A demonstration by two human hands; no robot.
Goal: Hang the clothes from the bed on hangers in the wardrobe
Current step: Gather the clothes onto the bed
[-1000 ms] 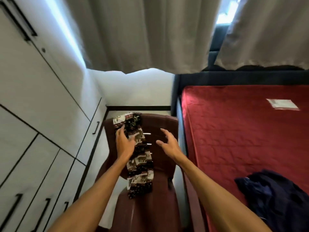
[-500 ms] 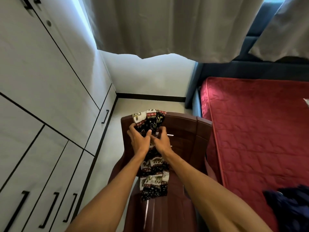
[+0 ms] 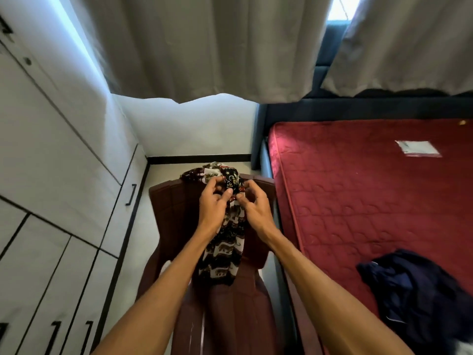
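Observation:
A patterned black, white and red garment [image 3: 222,249] hangs over the back of a dark red plastic chair [image 3: 174,206] and runs down onto its seat. My left hand [image 3: 213,203] and my right hand [image 3: 254,206] both pinch the cloth near the top of the chair back, side by side. A dark navy garment [image 3: 414,290] lies crumpled on the red mattress [image 3: 371,201] at the lower right. The white wardrobe [image 3: 51,175] stands along the left with its doors closed. No hanger is visible.
Grey curtains [image 3: 204,47] hang across the far wall above the chair. A white label [image 3: 417,148] lies on the mattress. The dark blue bed frame [image 3: 261,139] borders the narrow floor strip between wardrobe and bed, which the chair fills.
My right hand came in from the open air and joined the left on the patterned garment. Both hands then moved up to the top of the chair back and gathered the cloth.

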